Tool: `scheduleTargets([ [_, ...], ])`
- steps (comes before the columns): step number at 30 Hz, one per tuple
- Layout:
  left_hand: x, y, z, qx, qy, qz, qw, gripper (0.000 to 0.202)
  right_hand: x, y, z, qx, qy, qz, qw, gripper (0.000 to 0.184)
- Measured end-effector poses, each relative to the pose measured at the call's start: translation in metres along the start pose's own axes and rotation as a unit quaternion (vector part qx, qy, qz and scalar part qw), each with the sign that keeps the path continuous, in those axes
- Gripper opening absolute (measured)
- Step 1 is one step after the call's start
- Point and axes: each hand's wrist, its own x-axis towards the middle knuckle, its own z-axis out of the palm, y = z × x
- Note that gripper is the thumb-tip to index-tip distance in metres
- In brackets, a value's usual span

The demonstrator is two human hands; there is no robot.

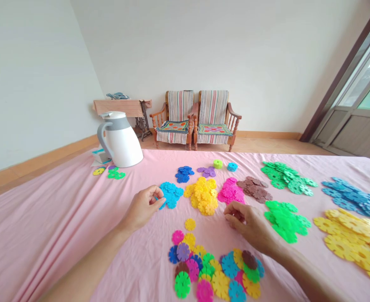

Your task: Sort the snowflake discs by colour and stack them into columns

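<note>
At the left edge of a light blue pile of notched snowflake discs (171, 194), my left hand (145, 205) has thumb and forefinger closed on a light blue disc, mostly hidden by the fingers. My right hand (246, 220) hovers just in front of the pink disc pile (231, 191), its fingers curled in and no piece showing between them. A yellow disc pile (203, 196) lies between the two hands. Nearer to me, mixed discs of many colours (220, 284) are spread on the cloth, with a single yellow disc (190, 224) beyond them.
Brown (254, 188), dark blue (184, 174) and purple discs (206, 172) lie farther back. Green (287, 220), larger blue (356, 198) and larger yellow piles (355, 241) fill the right. A white jug (124, 144) stands back left on the pink cloth (61, 235).
</note>
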Motion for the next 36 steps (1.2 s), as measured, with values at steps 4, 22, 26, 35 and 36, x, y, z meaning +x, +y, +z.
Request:
scheduleTargets([
  [4,0.0,-0.005,0.0,0.011,0.017,-0.008,1.0,0.017,-0.001,-0.001,0.0,0.002,-0.002,-0.001,1.0,0.014],
  [22,-0.035,0.056,0.013,0.098,-0.33,0.166,0.924,0.027,0.0,0.0,0.001,0.001,0.0,0.003,1.0,0.012],
  [26,-0.034,0.056,0.015,0.106,-0.333,0.176,0.92,0.015,0.0,-0.001,0.001,-0.001,0.001,0.003,1.0,0.013],
  [35,-0.027,0.049,0.024,-0.009,-0.238,0.088,0.967,0.016,-0.001,0.002,0.006,0.017,0.012,-0.005,1.0,0.01],
  [36,-0.023,0.048,0.027,-0.029,-0.215,0.059,0.974,0.017,0.0,0.002,0.006,0.021,0.014,-0.006,1.0,0.009],
])
